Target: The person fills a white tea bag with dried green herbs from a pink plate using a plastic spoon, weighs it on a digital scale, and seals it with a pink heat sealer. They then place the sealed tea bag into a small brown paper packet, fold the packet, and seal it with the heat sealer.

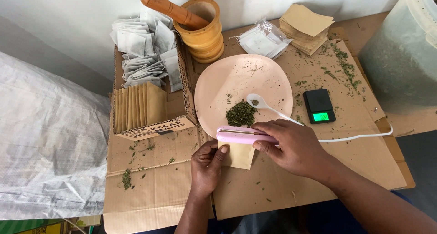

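My right hand (291, 145) presses down on a small pink heat sealer (239, 134) with a white cord (359, 136) trailing right. The sealer is clamped across the top edge of a small tan paper packet (240, 155). My left hand (207, 165) grips that packet at its left side, thumb on its face. Just beyond the sealer sits a pale pink plate (236, 79) with a heap of dried green herb (241, 114) and a white plastic spoon (266, 105) resting by it.
A cardboard box (175, 122) at left holds tan packets and white filter bags. A wooden mortar with pestle (202, 27) stands behind the plate. A small black scale (319, 106), stacked tan packets (306, 27), clear bags (261, 40), a large tub (403, 56) lie right.
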